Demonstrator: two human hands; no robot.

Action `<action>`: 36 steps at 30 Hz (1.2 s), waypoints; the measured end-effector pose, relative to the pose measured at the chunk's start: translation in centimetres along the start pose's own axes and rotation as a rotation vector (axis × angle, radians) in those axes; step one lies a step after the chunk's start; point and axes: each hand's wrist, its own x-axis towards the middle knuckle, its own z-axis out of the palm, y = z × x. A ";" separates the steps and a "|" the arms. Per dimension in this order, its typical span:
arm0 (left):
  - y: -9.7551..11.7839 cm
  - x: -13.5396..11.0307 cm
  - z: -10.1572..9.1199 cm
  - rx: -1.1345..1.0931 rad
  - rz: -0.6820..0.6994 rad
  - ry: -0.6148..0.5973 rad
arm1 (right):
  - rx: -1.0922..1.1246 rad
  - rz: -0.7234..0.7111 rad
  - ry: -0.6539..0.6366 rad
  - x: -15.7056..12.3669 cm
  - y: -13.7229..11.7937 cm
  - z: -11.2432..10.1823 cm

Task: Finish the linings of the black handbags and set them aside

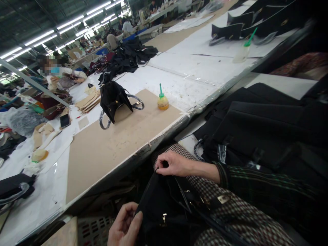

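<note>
On the lap, both hands [148, 198] seemingly pinching a black bag [164, 208].

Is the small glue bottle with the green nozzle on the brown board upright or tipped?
Upright. The glue bottle stands on its base on the brown board, green nozzle pointing straight up, right of the black handbag.

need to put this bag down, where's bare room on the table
The brown board is bare on its near half, in front of the black handbag and glue bottle. The white sheet beyond the bottle is mostly free. The far left end is crowded with scraps.
</note>
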 end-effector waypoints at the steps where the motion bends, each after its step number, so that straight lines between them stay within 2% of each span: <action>1: 0.7 0.3 0.0 0.038 -0.007 -0.038 | -0.006 0.008 0.008 0.0 -0.1 0.0; 6: 4.2 2.5 0.8 0.243 -0.008 -0.282 | 0.012 0.007 0.041 -0.4 -0.3 0.1; 9: 4.9 3.6 1.3 0.350 -0.003 -0.369 | 0.039 0.006 0.052 -0.8 -0.3 -0.1; 13: 4.1 4.2 1.3 0.471 0.046 -0.331 | 0.088 0.004 0.025 -1.5 -0.4 -0.4; 16: 4.0 4.6 1.4 0.477 0.029 -0.328 | 0.098 0.003 0.013 -1.7 -0.4 -0.4; 19: 4.8 5.3 2.5 0.433 -0.001 -0.376 | 0.071 0.001 0.022 -1.6 -0.3 -0.2; 22: 5.9 6.0 4.1 0.373 0.031 -0.407 | 0.047 0.009 0.027 -1.7 -0.3 -0.6; 25: 6.2 6.3 5.0 0.371 0.072 -0.402 | 0.103 -0.005 -0.028 -2.1 -0.2 -1.6; 31: 5.3 6.4 4.6 0.404 0.100 -0.398 | 0.119 -0.072 -0.111 -2.5 -0.1 -2.6; 36: 5.4 6.0 4.7 0.355 0.072 -0.382 | 0.083 0.012 -0.018 -2.6 -0.3 -1.9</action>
